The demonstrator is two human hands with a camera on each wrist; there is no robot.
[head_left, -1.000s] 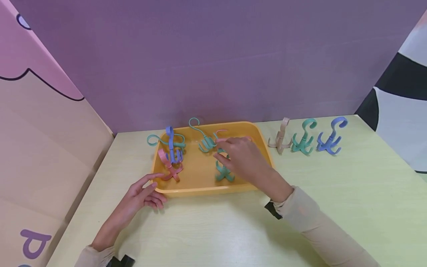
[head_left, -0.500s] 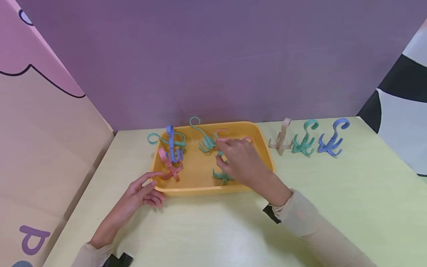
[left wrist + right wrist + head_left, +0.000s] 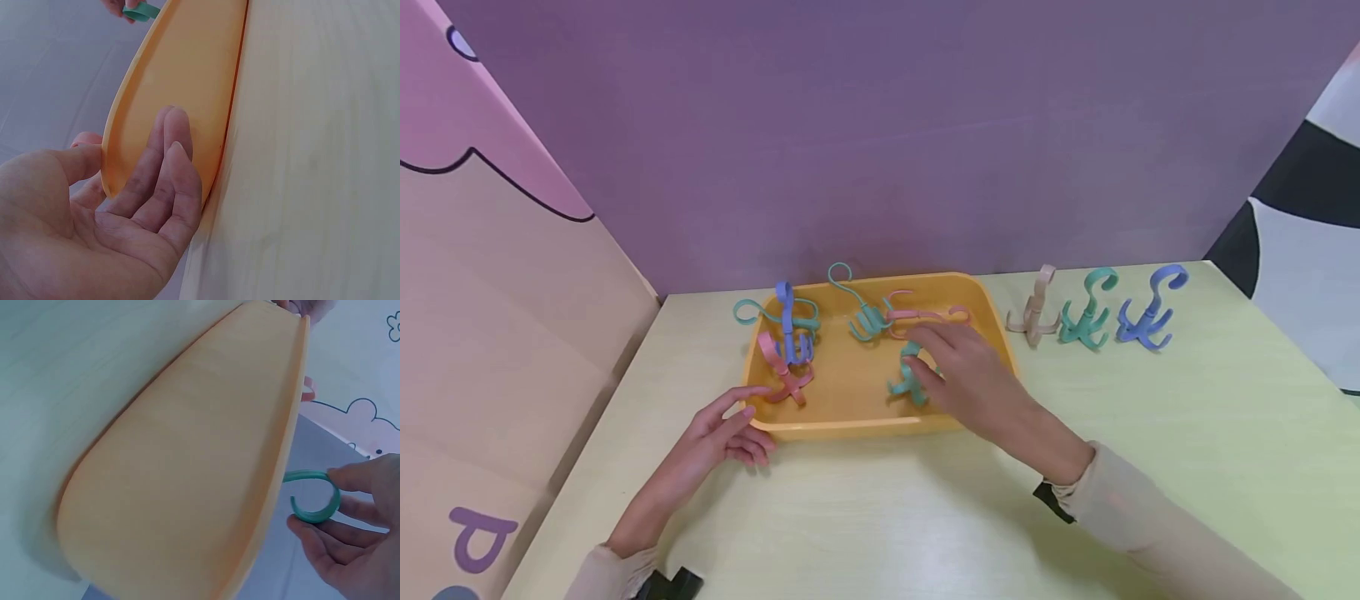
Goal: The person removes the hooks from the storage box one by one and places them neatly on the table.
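Observation:
A yellow tray point(image 3: 850, 432) sits on the table with several plastic four-prong hanging hooks in it. My right hand point(image 3: 973, 379) pinches the curled top of a green hook point(image 3: 910, 379) between thumb and fingers, at the tray's right side. The right wrist view shows that green curl point(image 3: 319, 515) between the fingertips, above the rim. My left hand point(image 3: 707, 446) holds the tray's near left corner, thumb and index finger over the rim. Its other fingers lie along the outer wall point(image 3: 181, 69). Just inside that corner stands a pink hook point(image 3: 790, 385).
In the tray, a blue hook point(image 3: 787, 321) stands by a green hook point(image 3: 805, 323) that overhangs the left rim. Another green hook point(image 3: 867, 317) and a pink hook point(image 3: 925, 315) lie at the back. Right of the tray stand beige point(image 3: 1035, 308), green point(image 3: 1084, 321) and blue point(image 3: 1146, 317) hooks.
My right hand has shifted slightly right and toward me, and the green hook in it has changed its tilt. More of the pink hook behind it shows. The left hand has stayed put.

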